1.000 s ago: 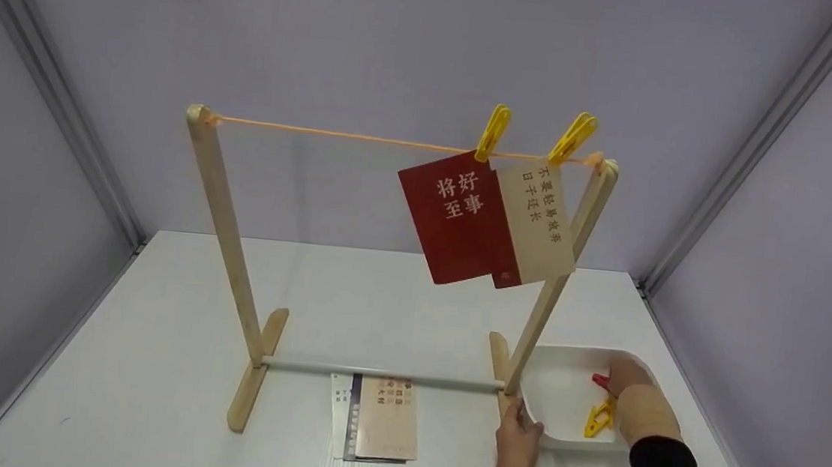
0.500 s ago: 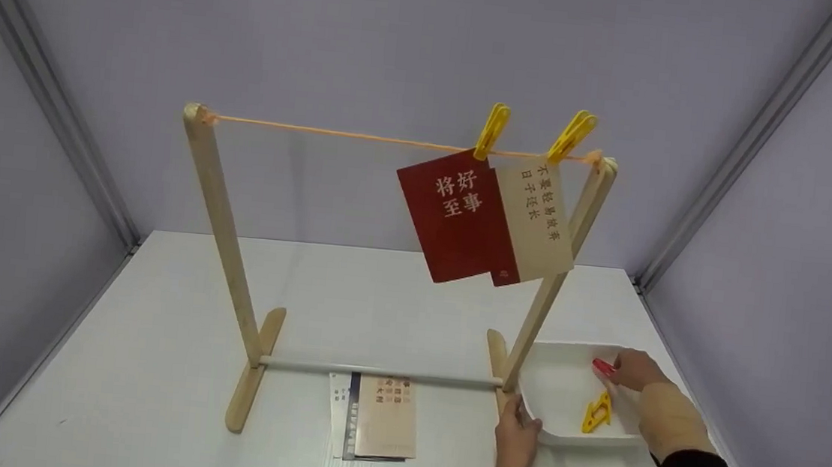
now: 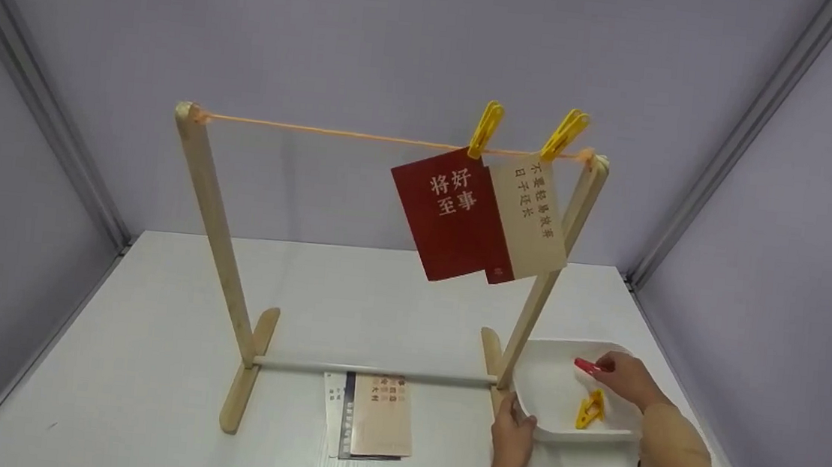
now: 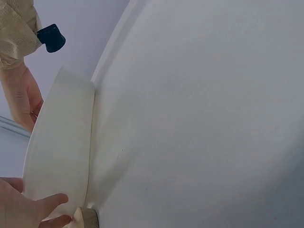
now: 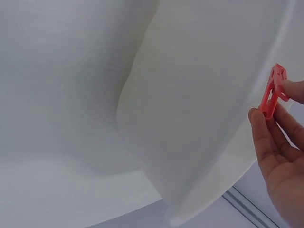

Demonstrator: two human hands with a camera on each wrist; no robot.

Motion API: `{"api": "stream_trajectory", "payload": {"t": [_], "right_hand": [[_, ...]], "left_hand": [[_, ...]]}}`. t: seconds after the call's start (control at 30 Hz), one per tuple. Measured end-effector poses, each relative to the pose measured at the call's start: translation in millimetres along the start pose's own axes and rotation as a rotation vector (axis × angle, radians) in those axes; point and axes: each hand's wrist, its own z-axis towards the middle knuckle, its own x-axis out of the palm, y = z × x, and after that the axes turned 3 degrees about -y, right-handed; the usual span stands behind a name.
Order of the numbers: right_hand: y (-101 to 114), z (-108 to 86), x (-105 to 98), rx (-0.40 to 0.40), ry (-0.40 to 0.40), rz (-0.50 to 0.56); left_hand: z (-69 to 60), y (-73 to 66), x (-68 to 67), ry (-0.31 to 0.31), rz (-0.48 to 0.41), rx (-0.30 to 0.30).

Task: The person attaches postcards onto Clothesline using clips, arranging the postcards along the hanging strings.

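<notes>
Pinching the red clip (image 3: 586, 366) in the fingers of the right hand (image 3: 628, 378), over the white tray (image 3: 550, 379) at lower right of the frame; gripping the tray's left side with the left hand (image 3: 512, 441), close by the wooden stand (image 3: 534, 311); could drop the clip if squeezed off-centre; could jar the stand and swing the red card (image 3: 450, 229) if tugging the tray leftward.

Head cam: up high, faces fwd + down, wide, whole rack (image 3: 216, 225) in. L wrist cam: v. close, tilted, on tray (image 4: 64, 133) wall. R wrist cam: likewise close. All 3 share tray.
</notes>
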Motion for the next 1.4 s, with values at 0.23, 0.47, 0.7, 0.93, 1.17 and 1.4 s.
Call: {"api": "stream_trajectory", "payload": {"t": [0.23, 0.47, 0.7, 0.93, 1.17, 1.4], "right_hand": [[4, -22.9, 4, -0.032, -0.123, 0.1], [8, -48.3, 14, -0.029, -0.291, 0.216], [15, -65.0, 30, -0.031, -0.425, 0.384], [28, -77.6, 39, 0.039, -0.494, 0.437], [42, -84.7, 47, 0.064, -0.487, 0.456], [56, -91.6, 56, 0.013, -0.484, 0.483]], "left_hand": [[-5.1, 0.4, 3.0, 0.018, -0.068, 0.008], [-4.7, -0.7, 3.9, 0.031, -0.088, 0.001], [-3.0, -4.3, 3.7, -0.001, -0.051, 0.002], [-3.3, -5.1, 3.5, -0.009, -0.034, 0.007], [-4.0, -2.5, 3.1, -0.009, -0.042, 0.033], [-1.5, 3.3, -14.7, -0.034, -0.025, 0.087]]}}
